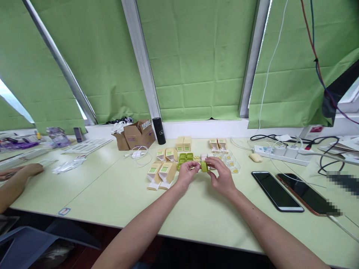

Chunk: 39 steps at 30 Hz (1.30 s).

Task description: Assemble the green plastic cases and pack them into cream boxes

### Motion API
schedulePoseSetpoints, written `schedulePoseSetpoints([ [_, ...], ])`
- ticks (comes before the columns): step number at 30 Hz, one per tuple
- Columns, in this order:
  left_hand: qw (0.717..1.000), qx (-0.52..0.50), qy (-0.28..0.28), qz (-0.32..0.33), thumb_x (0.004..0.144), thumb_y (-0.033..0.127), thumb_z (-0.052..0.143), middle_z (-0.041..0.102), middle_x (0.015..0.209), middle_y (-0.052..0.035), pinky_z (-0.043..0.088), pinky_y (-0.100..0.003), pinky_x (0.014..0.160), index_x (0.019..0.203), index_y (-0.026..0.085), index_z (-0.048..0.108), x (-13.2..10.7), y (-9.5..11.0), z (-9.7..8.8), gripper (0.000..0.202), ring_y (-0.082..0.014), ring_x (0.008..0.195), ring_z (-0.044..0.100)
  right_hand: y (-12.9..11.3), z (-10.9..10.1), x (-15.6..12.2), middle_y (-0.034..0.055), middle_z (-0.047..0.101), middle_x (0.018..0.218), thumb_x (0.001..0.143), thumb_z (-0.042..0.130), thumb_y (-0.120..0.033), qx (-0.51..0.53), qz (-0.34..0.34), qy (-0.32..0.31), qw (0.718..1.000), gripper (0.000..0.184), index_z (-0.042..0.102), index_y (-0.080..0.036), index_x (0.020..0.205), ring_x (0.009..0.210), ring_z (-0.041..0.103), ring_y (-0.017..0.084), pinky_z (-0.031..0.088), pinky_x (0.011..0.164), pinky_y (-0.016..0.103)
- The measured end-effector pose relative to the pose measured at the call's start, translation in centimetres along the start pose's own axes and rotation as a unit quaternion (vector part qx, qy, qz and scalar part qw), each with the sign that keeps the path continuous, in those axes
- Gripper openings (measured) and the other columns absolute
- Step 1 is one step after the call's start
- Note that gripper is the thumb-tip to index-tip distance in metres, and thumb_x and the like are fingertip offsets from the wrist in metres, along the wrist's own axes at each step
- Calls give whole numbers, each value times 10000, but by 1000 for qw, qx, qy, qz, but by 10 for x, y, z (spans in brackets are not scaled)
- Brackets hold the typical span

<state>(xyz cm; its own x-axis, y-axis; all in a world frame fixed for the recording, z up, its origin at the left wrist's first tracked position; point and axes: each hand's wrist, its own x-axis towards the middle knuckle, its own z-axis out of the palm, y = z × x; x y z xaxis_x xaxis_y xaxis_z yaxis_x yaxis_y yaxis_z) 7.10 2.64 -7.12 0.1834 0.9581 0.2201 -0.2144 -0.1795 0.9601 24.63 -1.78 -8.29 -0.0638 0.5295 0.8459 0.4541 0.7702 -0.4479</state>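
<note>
In front of me, over the table, my right hand (223,177) grips a small yellow-green plastic piece (204,167) between thumb and fingers. My left hand (188,173) is pinched closed at the left side of that piece; what its fingertips hold is too small to make out. Just behind the left hand sit several green square cups (185,157). Small pale-yellow parts (197,158) lie between the hands. Clear domed plastic pieces with yellow spots (233,164) are beyond the right hand. Cream-coloured boxes with green labels (167,170) stand left of the left hand.
More cream boxes (183,144) stand at the back. A cardboard box (137,135) and a black cylinder (159,130) are behind left. Two phones (276,191) (307,194), a power strip (286,152) and cables lie right. Another person's arm (19,183) rests at far left.
</note>
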Motion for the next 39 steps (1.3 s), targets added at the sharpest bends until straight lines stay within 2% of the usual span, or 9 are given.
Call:
schedulePoseSetpoints([
  [17,999,-39,1,-13,595,410,983,711,771,-30,467,-265,696,783,136,766,3,-4,-2,397,-121,677,591,-2,0,1,116,654,1278,885,558,-37,27,21,20,999,482,647,-269,1298,1219,673,289,700,948,499],
  [29,999,-53,-6,-2,709,382,890,740,836,-57,477,-288,741,829,150,753,-2,1,-1,295,-168,778,648,-7,-2,4,112,648,1284,888,576,-77,44,52,27,997,443,650,-275,1277,1221,663,292,700,925,492],
  [34,999,-7,29,35,797,383,802,761,885,-74,471,-303,774,930,169,708,-1,4,-4,269,-208,880,695,-9,-4,6,116,607,1319,925,566,-131,46,81,33,995,409,625,-275,1303,1241,637,288,690,940,494],
  [36,996,32,34,71,821,363,783,761,928,-84,480,-325,831,991,174,697,-3,6,-5,268,-228,942,702,-8,-4,6,121,583,1343,944,564,-154,39,84,29,995,405,608,-281,1326,1263,619,294,692,923,488],
  [39,979,132,24,152,849,292,759,738,1104,-114,483,-379,939,1110,190,705,-10,11,-3,286,-268,1104,664,-6,-4,4,131,554,1360,963,556,-156,22,66,11,997,434,585,-292,1374,1285,603,303,689,915,486],
])
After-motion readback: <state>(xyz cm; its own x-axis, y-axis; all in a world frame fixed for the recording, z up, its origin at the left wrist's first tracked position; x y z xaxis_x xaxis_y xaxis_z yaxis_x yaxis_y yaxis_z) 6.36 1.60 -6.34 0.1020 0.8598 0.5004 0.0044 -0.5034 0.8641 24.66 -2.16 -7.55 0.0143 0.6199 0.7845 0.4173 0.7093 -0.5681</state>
